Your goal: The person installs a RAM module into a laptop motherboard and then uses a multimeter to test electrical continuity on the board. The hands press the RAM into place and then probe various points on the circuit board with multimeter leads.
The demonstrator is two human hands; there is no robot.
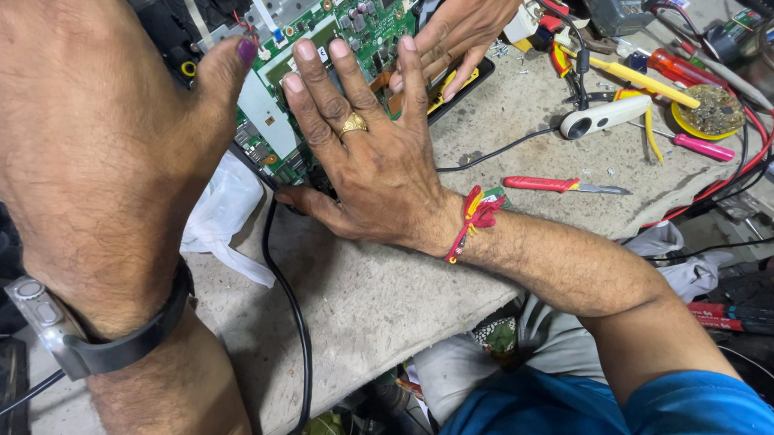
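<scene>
Two hands on a green circuit board at the bench's far-left edge.
Left hand point(89, 138) hovers flat, grasping nothing; right hand point(364, 148) lies spread, palm down, on the board point(359, 24). Another person's hand point(453, 31) touches the board's far side. A red screwdriver point(560, 186) lies near the right wrist.

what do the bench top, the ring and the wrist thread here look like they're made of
Bench top: probably concrete or stone, grey, rough, pitted and matt.
Ring on the right hand: looks like gold or gold-coloured metal, yellow and shiny.
Wrist thread: twisted cotton-like yarn, red and yellow, with frayed ends.
</scene>
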